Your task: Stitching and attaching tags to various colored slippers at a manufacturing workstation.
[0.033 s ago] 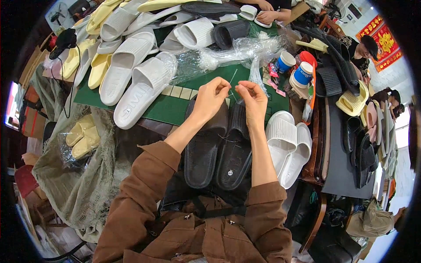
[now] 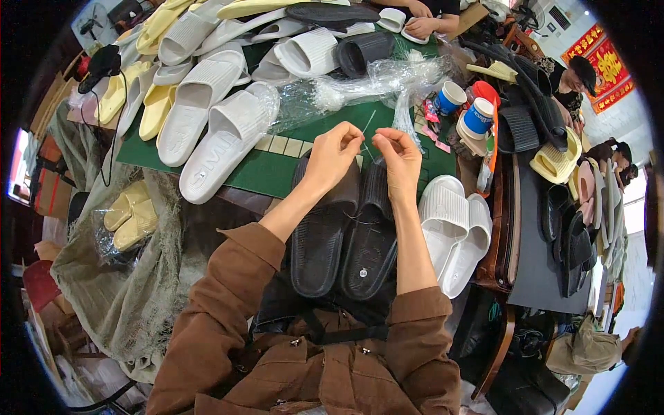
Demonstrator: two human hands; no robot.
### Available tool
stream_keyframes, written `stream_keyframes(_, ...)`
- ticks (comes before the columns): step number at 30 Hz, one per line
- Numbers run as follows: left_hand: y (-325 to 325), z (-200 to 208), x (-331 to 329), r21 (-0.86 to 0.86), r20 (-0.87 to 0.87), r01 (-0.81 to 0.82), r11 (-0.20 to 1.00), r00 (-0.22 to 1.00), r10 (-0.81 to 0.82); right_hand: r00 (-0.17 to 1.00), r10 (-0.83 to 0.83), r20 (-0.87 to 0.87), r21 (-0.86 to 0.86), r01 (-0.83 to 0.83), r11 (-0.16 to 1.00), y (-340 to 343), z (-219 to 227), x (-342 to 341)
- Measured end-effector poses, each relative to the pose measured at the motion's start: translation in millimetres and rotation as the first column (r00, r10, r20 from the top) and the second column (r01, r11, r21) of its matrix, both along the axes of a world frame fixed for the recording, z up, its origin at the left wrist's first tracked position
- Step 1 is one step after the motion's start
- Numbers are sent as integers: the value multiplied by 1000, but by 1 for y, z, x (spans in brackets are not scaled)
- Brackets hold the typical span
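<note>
Black slippers point(image 2: 346, 238), a pair lying soles up side by side, rest on the near edge of the worktop point(image 2: 277, 173) and the person's lap, right under both hands. The left hand point(image 2: 333, 153) has its fingers point(image 2: 354, 136) pinched closed on a thin thread or wire point(image 2: 368, 124) that rises slanting above the pair. The right hand point(image 2: 399, 158) faces it just beside, fingers point(image 2: 380, 137) also pinched shut on something fine; whether it is the same thread I cannot tell. Both hands hover over the toe ends of the slippers, apart from them or barely touching; that is unclear. Brown sleeves point(image 2: 228, 304) come in from the lower edge.

Just right of the black pair lie white slippers point(image 2: 453, 232), also a pair, one overlapping the other. Beyond the hands, a clear plastic bag point(image 2: 360, 86) sprawls crumpled over the green mat point(image 2: 263, 176). Left of it are rows of white slides point(image 2: 207, 117) and yellow ones point(image 2: 138, 90). To the right stand two blue-and-white cups point(image 2: 465, 107). Another person's hands point(image 2: 422, 24) work at the far edge.
</note>
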State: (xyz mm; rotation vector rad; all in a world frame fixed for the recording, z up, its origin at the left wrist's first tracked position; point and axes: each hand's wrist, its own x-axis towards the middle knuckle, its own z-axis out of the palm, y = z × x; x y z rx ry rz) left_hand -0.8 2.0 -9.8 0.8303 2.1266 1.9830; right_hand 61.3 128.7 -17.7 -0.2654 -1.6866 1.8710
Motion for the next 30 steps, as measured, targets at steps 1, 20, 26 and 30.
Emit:
stream_keyframes(1, 0, -1, -1, 0, -1, -1, 1000, 1000, 1, 1000, 1, -1, 0, -1, 1000, 0, 0, -1)
stream_keyframes(20, 3, -6, 1, -122, -205, -24, 992, 979, -2, 995, 37, 90, 91, -45, 995, 1, -3, -2)
stream_keyframes(26, 2, -4, 2, -116, -222, -85, 990, 973, 58, 990, -38, 137, 317, -8, 948, -2, -7, -4)
stream_keyframes(30, 1, -3, 1, -161, -200, -65, 985, 979, 32, 996, -30, 89, 175, 14, 984, -1, -4, -1)
